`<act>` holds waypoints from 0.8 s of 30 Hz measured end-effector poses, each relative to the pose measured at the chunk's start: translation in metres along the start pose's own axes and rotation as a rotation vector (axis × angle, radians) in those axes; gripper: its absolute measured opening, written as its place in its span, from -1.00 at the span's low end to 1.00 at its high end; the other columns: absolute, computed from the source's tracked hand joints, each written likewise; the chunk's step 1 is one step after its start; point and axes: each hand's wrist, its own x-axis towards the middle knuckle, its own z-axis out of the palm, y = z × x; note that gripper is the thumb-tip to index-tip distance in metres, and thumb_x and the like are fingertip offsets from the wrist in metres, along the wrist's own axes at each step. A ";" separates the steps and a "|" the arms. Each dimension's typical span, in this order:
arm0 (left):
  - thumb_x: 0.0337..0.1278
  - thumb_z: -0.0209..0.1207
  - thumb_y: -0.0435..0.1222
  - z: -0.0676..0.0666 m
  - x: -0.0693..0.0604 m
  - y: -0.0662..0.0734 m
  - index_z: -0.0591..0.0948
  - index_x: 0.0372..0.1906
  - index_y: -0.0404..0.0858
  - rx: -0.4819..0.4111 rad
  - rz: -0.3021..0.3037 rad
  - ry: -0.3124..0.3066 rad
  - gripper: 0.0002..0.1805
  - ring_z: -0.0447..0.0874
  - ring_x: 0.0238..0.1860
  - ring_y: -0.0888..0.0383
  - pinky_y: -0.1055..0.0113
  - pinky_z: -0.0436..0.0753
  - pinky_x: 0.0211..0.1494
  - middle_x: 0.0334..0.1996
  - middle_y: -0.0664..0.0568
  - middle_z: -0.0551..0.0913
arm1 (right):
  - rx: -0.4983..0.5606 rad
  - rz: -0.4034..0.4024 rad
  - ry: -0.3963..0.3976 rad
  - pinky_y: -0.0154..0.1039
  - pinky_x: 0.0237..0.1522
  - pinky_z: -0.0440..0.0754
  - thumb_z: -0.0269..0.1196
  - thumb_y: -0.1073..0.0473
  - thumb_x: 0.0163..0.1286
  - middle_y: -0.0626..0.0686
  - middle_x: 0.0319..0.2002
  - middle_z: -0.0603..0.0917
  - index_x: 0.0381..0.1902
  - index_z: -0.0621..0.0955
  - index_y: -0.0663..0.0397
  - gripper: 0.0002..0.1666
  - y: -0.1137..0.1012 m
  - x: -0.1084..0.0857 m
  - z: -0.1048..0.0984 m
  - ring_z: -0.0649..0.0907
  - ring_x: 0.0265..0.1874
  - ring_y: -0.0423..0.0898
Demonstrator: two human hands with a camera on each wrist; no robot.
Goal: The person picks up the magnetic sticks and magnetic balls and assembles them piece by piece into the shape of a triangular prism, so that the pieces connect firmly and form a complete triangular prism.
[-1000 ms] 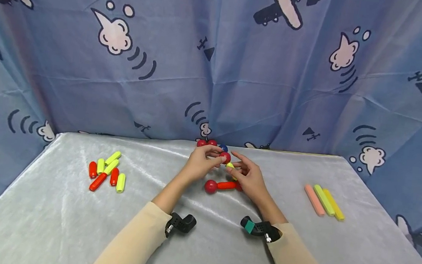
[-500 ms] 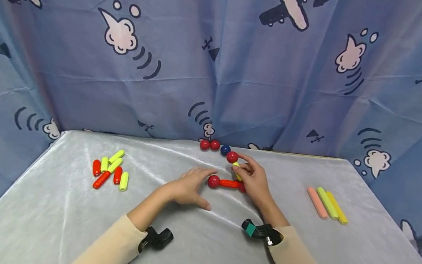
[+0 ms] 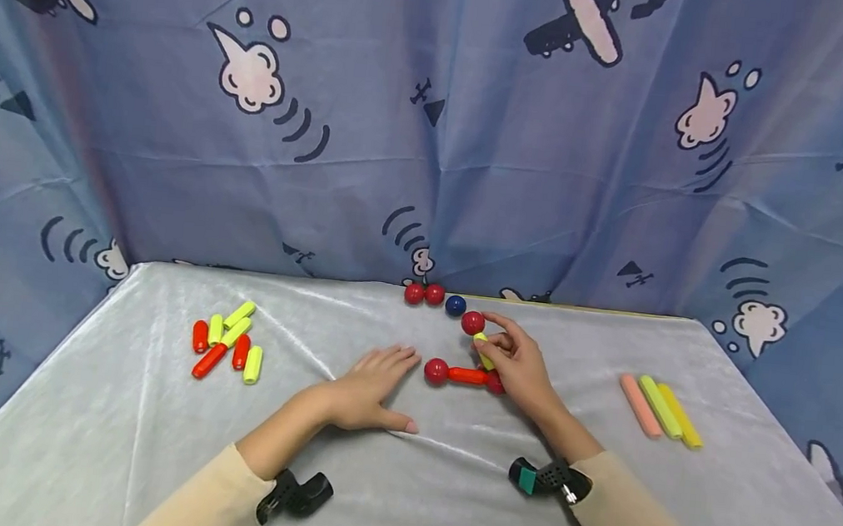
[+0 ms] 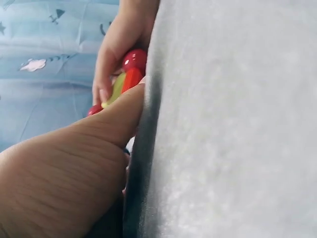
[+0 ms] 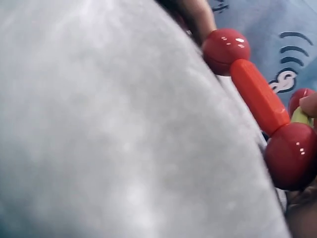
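My left hand (image 3: 373, 388) rests on the cloth with its fingers straight and the thumb spread, holding nothing. My right hand (image 3: 521, 368) pinches a short yellow-green rod (image 3: 487, 353) between thumb and fingers. A red ball (image 3: 472, 323) sits at the rod's far end, near the right index fingertip. Just in front lies an orange-red rod (image 3: 468, 376) with a red ball (image 3: 436, 371) at its left end. Another red ball (image 5: 292, 156) is at its right end, partly covered by the right hand in the head view. Whether the yellow-green rod joins that ball is hidden.
Two red balls (image 3: 424, 294) and a blue ball (image 3: 455, 305) line the table's back edge. Several short red and yellow-green rods (image 3: 222, 342) lie at left. Three longer rods, pink (image 3: 640, 405), yellow-green (image 3: 660, 407) and yellow (image 3: 680, 416), lie at right. A patterned curtain (image 3: 358, 124) hangs behind.
The left hand has let go of the red ball by the yellow-green rod, moved down and left, and come to rest on the cloth. The right hand keeps its pinch.
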 end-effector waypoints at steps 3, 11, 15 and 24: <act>0.18 0.31 0.12 -0.006 0.002 0.003 0.10 0.59 -0.31 0.011 -0.015 -0.044 0.06 -0.06 0.65 -0.16 -0.14 -0.05 0.68 0.62 -0.18 0.08 | 0.028 -0.008 -0.011 -0.50 -0.14 0.59 0.21 0.16 0.50 0.30 -0.12 0.75 0.41 0.44 0.04 -0.44 0.002 -0.001 -0.002 0.67 -0.32 -0.24; 0.41 0.16 -0.15 -0.046 0.042 0.007 0.50 0.35 -0.32 -0.132 -0.172 0.090 -0.47 0.52 0.36 -0.10 0.01 0.46 0.47 0.30 -0.19 0.59 | 0.037 -0.025 -0.006 -0.48 -0.14 0.57 0.21 0.18 0.51 0.31 -0.12 0.75 0.39 0.47 0.05 -0.47 0.006 0.000 -0.002 0.64 -0.34 -0.26; 0.34 0.22 -0.21 -0.053 0.074 0.005 0.57 0.25 -0.32 -0.106 -0.341 0.370 -0.55 0.62 0.22 -0.11 0.00 0.57 0.33 0.15 -0.20 0.66 | 0.068 -0.012 0.002 -0.48 -0.15 0.59 0.21 0.17 0.50 0.33 -0.13 0.74 0.39 0.46 0.05 -0.47 0.006 0.000 -0.003 0.65 -0.35 -0.25; 0.28 0.28 -0.31 -0.048 0.113 -0.015 0.60 0.24 -0.26 -0.089 -0.397 0.481 -0.57 0.60 0.25 -0.12 0.03 0.55 0.35 0.16 -0.19 0.66 | 0.047 -0.025 -0.009 -0.46 -0.12 0.59 0.19 0.15 0.52 0.27 -0.11 0.76 0.39 0.47 0.01 -0.48 0.007 0.002 -0.004 0.66 -0.31 -0.18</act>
